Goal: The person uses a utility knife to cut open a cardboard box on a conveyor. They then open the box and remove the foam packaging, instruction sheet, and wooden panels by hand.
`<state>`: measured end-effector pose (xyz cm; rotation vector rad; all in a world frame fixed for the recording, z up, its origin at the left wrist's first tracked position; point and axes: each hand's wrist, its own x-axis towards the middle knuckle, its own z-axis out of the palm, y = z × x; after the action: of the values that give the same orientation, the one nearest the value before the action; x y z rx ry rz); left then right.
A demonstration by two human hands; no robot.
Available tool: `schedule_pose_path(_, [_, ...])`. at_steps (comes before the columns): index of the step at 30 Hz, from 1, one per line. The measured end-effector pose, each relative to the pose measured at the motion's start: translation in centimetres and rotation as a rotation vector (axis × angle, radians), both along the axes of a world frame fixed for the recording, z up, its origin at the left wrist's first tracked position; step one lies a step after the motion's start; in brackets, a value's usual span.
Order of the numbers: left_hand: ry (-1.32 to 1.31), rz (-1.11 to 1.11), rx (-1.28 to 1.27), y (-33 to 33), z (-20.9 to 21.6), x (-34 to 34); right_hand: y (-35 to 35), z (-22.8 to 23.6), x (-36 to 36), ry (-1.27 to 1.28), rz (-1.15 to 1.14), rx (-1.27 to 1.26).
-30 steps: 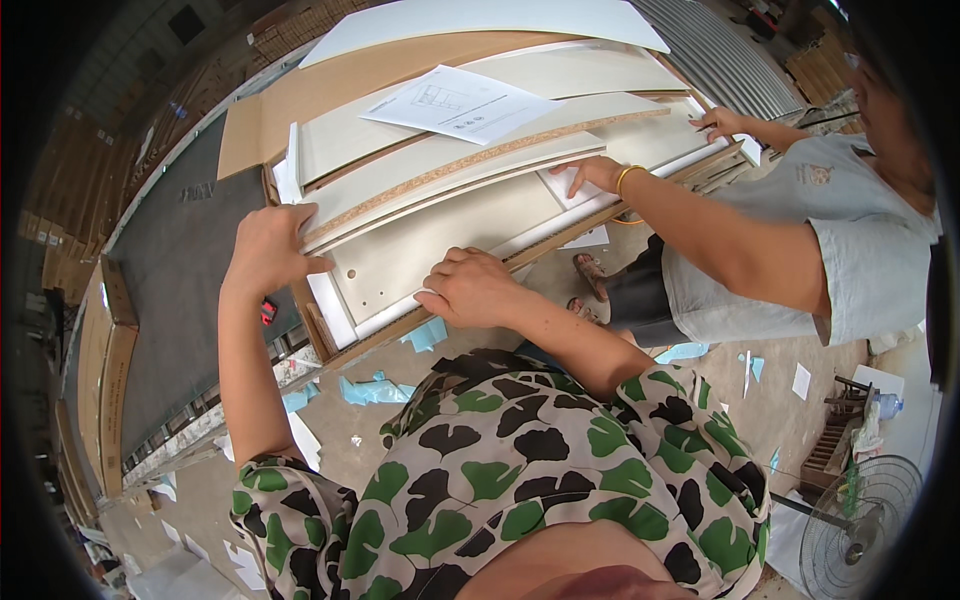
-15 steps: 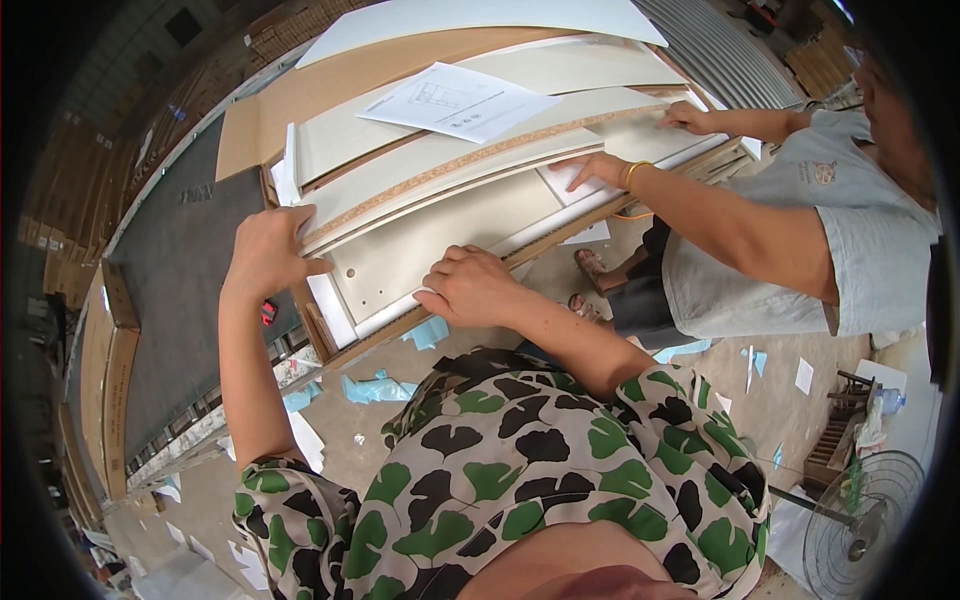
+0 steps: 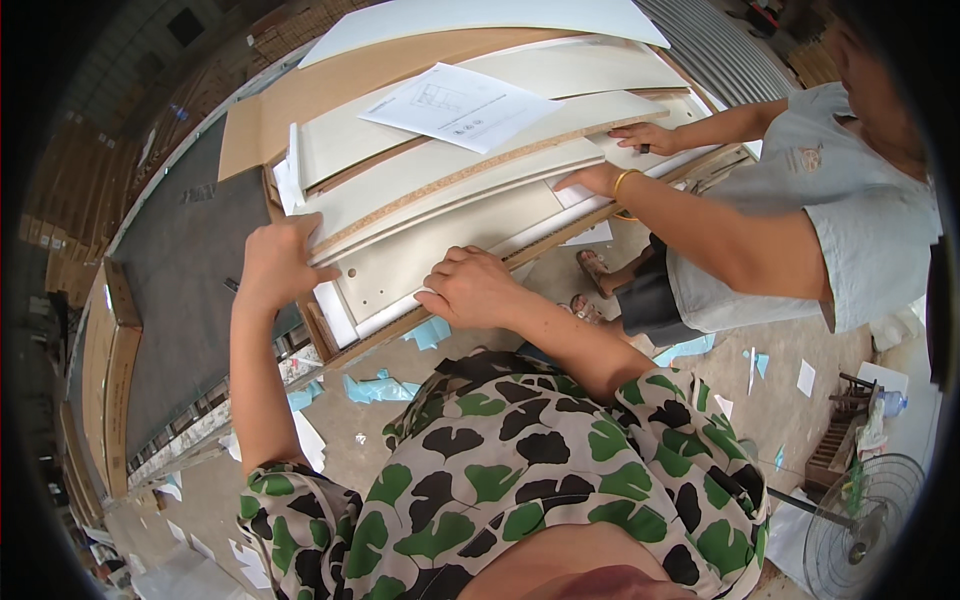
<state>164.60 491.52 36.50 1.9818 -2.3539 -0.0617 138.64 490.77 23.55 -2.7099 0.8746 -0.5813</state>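
My left hand (image 3: 283, 262) is closed around the left end of a white board (image 3: 390, 195) with a bare chipboard edge, its thumb at the near side. Just under that edge lies another narrow white board (image 3: 480, 192). My right hand (image 3: 470, 285) bends its fingers over a white foam strip (image 3: 378, 318) along the carton's near side. Inside the carton, a pale panel with drilled holes (image 3: 430, 262) shows beneath the boards. At the right, a co-worker's one hand (image 3: 590, 181) touches the narrow board's end, while the other hand (image 3: 643, 137) reaches by the chipboard-edged board.
A printed sheet with a line drawing (image 3: 455, 105) lies across the boards. Farther back is a large white panel (image 3: 480, 28) on cardboard. A dark tabletop (image 3: 190, 270) extends left, with a long carton (image 3: 108, 370) beside it. Blue scraps (image 3: 380, 387) and a fan (image 3: 860, 530) are below.
The boards have shifted slightly toward me and right, my left hand moving with them. My right hand stays put. The co-worker's farther hand has come nearer and left.
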Motion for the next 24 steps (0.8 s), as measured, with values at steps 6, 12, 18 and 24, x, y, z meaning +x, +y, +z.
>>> schedule_pose_path(6, [-0.032,-0.074,-0.155,1.3,-4.0,0.0,-0.1,-0.7,-0.1,-0.221,0.059,-0.094])
schedule_pose_path(12, [-0.088,-0.039,-0.133,2.4,-7.6,-0.2,0.8,0.3,-0.5,-0.573,0.155,-0.104])
schedule_pose_path(18, [-0.107,-0.064,-0.126,3.0,-9.7,-0.4,2.0,0.6,-1.9,-0.579,0.179,-0.049])
schedule_pose_path(24, [0.127,-0.02,-0.029,2.2,-7.9,1.3,1.3,0.6,-2.3,-0.588,0.149,0.003])
